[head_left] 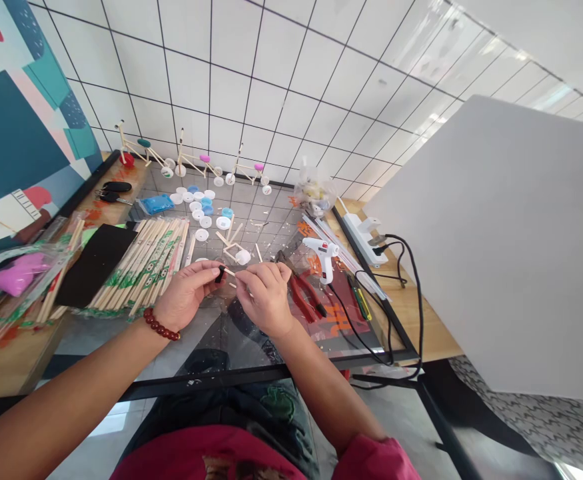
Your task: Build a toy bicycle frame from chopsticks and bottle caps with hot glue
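Observation:
My left hand, with a beaded bracelet at the wrist, pinches a small black strip. My right hand grips a thin wooden stick whose tip meets the black strip. Both hands are above the glass tabletop, close together. Just beyond them lies a small frame of glued sticks with a white bottle cap at its end. Red-handled pliers rest right of my right hand, partly behind it. A bundle of wrapped chopsticks is beside my left hand, with a black sheet on it.
A white glue gun and a green utility knife lie at right, near a power strip and trailing cords. White and blue bottle caps are scattered behind. Several stick tricycles stand along the tiled wall.

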The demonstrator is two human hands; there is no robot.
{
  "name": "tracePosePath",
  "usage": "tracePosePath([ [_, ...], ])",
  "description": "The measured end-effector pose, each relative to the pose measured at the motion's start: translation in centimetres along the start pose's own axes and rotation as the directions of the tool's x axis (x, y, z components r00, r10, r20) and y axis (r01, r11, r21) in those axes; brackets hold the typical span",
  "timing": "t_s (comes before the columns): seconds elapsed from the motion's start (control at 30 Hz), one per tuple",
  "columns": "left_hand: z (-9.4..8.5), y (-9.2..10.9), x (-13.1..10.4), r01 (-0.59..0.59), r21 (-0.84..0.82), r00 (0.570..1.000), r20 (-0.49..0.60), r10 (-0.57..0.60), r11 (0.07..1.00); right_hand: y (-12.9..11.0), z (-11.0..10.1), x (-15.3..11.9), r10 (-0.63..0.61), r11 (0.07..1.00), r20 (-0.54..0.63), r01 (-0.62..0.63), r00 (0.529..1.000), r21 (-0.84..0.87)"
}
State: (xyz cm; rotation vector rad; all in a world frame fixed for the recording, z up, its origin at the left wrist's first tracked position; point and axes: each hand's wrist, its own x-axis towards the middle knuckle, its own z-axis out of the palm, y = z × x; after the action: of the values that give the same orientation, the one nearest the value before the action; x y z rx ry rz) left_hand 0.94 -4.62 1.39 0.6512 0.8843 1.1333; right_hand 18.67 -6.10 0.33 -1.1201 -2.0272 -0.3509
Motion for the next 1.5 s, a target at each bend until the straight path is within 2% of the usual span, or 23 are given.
tracePosePath([
  [0.43, -0.1, -0.33, 0.25, -0.029, 0.026, 0.999, -0.024, 0.029, 0.999, -0.02, -0.01, -0.16, 0.008, 1.0, 0.051, -0.007, 0.999, -0.018],
  [0.63, 0.07, -0.09, 0.04, -0.026, 0.026, 0.999, -0.028, 0.027, 0.999, -0.03, -0.02, -0.03, 0.012, 1.0, -0.008, -0.012, 1.0, 0.014],
  [0.73, 0.17, 0.02, -0.16, -0.006, 0.032, 1.0, -0.007, 0.006, 0.999, -0.05, -0.14, 0.13, 0.046, 0.997, -0.023, -0.045, 0.999, 0.055],
  [0.87, 0.13, -0.18, -0.22, -0.027, 0.088, 0.999, 0.025, 0.025, 0.996, -0.02, -0.27, 0.24, 0.097, 0.99, 0.02, -0.099, 0.995, 0.097],
  [1.0, 0.15, -0.34, -0.14, -0.038, 0.094, 0.999, -0.013, 0.039, 0.995, 0.03, -0.32, 0.22, 0.112, 0.989, 0.057, -0.117, 0.992, 0.094],
  [1.1, 0.24, -0.3, -0.1, -0.023, 0.093, 0.998, -0.054, 0.028, 0.995, 0.08, -0.27, 0.16, 0.102, 0.99, 0.04, -0.106, 0.994, 0.091],
  [1.3, 0.29, -0.28, -0.11, -0.022, 0.09, 0.997, -0.069, 0.028, 0.996, 0.09, -0.23, 0.09, 0.098, 0.994, 0.074, -0.102, 0.992, 0.042],
  [1.5, 0.71, 0.03, -0.34, 0.002, 0.083, 0.995, -0.095, 0.006, 0.997, 0.04, -0.16, 0.12, 0.084, 0.995, 0.035, -0.085, 0.996, 0.049],
])
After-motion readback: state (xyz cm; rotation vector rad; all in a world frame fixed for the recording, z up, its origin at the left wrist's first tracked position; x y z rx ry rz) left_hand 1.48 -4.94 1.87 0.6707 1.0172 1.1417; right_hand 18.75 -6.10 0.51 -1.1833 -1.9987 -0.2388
